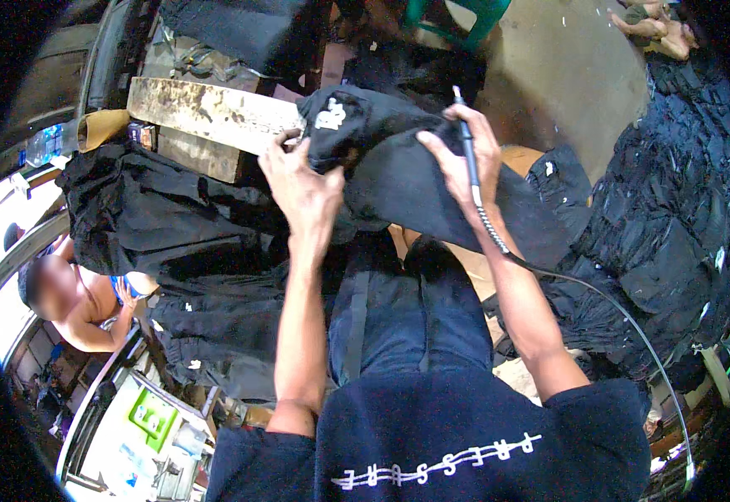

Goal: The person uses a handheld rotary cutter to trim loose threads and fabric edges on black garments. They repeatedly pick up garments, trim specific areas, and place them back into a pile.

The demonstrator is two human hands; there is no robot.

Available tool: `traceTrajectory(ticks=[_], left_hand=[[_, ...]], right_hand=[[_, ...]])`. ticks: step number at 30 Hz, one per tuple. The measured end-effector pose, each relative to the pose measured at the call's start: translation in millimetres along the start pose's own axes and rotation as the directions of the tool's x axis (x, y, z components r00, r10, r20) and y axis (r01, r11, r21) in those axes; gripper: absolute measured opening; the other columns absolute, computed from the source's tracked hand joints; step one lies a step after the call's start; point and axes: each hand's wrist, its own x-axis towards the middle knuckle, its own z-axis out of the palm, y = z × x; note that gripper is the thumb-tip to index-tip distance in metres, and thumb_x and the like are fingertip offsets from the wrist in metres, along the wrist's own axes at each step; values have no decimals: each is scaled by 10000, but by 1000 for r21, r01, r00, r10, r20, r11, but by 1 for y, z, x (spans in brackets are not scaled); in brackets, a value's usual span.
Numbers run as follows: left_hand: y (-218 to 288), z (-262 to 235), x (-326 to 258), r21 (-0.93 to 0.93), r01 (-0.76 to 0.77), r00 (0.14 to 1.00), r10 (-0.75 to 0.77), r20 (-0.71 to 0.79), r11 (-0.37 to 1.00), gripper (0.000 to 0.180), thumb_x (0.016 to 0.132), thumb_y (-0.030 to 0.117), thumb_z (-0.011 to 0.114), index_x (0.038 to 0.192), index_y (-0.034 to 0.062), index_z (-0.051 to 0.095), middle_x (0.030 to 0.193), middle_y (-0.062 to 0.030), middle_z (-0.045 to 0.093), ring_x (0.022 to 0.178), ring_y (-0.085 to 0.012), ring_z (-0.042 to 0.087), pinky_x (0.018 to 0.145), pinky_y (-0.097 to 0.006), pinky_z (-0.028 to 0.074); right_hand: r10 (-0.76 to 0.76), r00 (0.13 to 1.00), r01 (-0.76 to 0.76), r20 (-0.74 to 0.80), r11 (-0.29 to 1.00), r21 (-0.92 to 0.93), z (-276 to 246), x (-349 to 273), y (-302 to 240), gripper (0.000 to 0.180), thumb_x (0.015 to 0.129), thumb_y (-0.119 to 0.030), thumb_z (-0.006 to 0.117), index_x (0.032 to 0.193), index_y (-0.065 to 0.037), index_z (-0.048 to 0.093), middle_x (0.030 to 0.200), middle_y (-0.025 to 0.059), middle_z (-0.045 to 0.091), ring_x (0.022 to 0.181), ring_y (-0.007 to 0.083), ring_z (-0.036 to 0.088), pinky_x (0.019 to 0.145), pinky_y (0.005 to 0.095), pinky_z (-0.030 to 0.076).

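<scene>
My right hand (pixel 478 159) is closed around a slim pen-shaped tool (pixel 468 142) with a dark grip, its pale tip pointing up and away. A cord leaves its lower end and runs along my forearm. Stretched over the end of a worn, stained board (pixel 206 113) lies a black garment (pixel 398 171) with a small white patch near the board. My left hand (pixel 302 188) has its thumb and fingers apart at the garment's left edge, beside the board. Whether its fingertips press the cloth is hard to tell.
Dark garments are heaped at the right (pixel 658 217) and at the left (pixel 147 209). A green plastic stool (pixel 457 25) stands at the far side. Beyond the left edge sits another person (pixel 93 305), near a green tray (pixel 154 417). A water bottle (pixel 44 145) is at far left.
</scene>
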Motion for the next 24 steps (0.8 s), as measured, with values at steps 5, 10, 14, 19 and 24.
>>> traceTrajectory(ticks=[5, 10, 14, 19, 24], left_hand=[[-47, -35, 84, -136, 366, 923, -340, 183, 921, 726, 748, 407, 965, 1279, -17, 708, 1474, -232, 594, 1454, -439, 466, 1159, -531, 418], [-41, -2, 67, 61, -213, 916, 221, -334, 975, 1026, 757, 596, 915, 1529, 64, 498, 1559, -235, 488, 1477, -432, 418, 1212, -600, 336], [-26, 38, 51, 136, -181, 948, 210, -241, 974, 906, 726, 750, 846, 1407, 188, 647, 1501, -139, 527, 1470, -363, 408, 1233, -613, 204], [-31, 49, 59, 84, -178, 915, 196, -352, 981, 812, 665, 702, 913, 1287, 214, 728, 1441, -94, 570, 1411, -324, 455, 1218, -558, 234], [-28, 47, 56, 181, -158, 937, 205, -284, 971, 814, 694, 659, 929, 1333, 200, 721, 1474, -114, 582, 1443, -345, 441, 1229, -531, 266]], right_hand=[[-173, 985, 173, -11, 981, 88, 77, 49, -41, 465, 790, -288, 934, 1153, -58, 759, 1211, 194, 753, 1193, 413, 689, 1050, 494, 537], [-331, 943, 330, -34, 917, 224, 38, 35, -52, 166, 969, -76, 762, 1125, -39, 803, 1112, 209, 783, 1078, 356, 762, 956, 404, 587], [-327, 904, 270, 275, 936, 226, -2, 0, -26, 280, 943, -46, 743, 1209, 42, 741, 1136, 203, 790, 1082, 326, 782, 1042, 432, 589], [-503, 815, 465, 289, 864, 193, 17, 20, -5, 292, 824, -59, 837, 1098, 27, 783, 1068, 181, 809, 1056, 326, 801, 1060, 486, 606], [-569, 781, 538, 258, 822, 186, 29, 31, -12, 284, 807, -58, 852, 1076, 17, 804, 1048, 166, 815, 1031, 309, 809, 1028, 461, 628]])
